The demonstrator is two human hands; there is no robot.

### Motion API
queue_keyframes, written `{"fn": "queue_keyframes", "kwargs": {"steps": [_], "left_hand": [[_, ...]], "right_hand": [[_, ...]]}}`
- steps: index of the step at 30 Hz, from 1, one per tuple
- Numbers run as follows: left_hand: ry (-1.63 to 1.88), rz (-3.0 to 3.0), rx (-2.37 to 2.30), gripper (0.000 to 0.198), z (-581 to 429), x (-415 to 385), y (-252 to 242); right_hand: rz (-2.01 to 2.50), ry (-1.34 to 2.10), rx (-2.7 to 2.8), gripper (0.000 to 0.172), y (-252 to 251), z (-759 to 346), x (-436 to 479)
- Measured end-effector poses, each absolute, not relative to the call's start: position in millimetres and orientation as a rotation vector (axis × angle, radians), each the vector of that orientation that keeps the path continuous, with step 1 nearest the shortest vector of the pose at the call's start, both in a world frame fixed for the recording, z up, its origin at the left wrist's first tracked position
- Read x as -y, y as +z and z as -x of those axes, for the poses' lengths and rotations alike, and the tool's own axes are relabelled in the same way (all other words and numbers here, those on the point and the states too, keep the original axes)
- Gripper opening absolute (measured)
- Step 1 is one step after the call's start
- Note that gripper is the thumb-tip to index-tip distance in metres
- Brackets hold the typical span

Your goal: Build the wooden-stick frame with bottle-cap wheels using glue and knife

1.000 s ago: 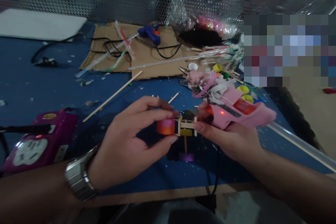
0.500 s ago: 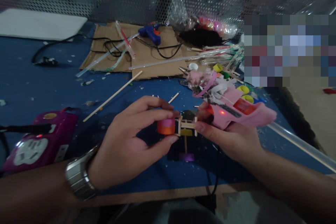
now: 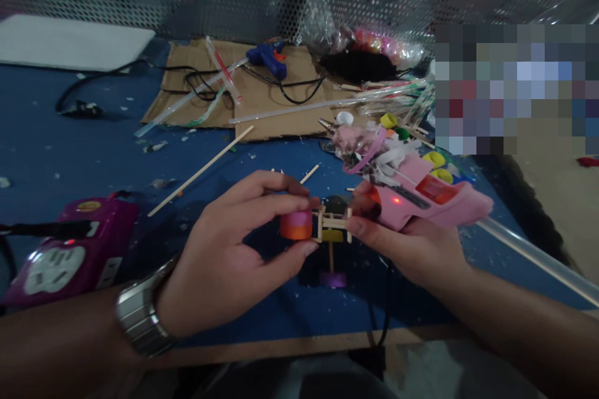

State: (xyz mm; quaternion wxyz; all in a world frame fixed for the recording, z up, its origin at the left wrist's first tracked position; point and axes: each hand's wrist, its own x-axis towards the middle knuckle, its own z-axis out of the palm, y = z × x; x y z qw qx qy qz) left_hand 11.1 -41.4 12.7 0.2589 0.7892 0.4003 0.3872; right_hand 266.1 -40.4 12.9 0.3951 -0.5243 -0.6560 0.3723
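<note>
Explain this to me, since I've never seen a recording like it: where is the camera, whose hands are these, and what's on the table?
There is no machine here: a person works with bare hands, and the single camera sits on their head, looking forward and down. The left hand, with a wristwatch, pinches an orange-and-pink cap at one end of a small stick frame. The right hand grips a pink glue gun, its red light on, and its fingertips touch the frame's other end. Below is a blue table. On it lie a purple power strip, a long wooden stick, a sheet of cardboard with a blue glue gun on it, and loose coloured caps. The block at the right is blurred out.
</note>
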Motion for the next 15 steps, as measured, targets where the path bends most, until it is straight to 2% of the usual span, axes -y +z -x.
{"fn": "queue_keyframes", "kwargs": {"steps": [15], "left_hand": [[1.042, -2.15, -1.082, 0.027, -11.3, 42.1, 12.0]], "right_hand": [[1.316, 0.935, 1.666, 0.01, 13.1, -265.0, 40.0]]}}
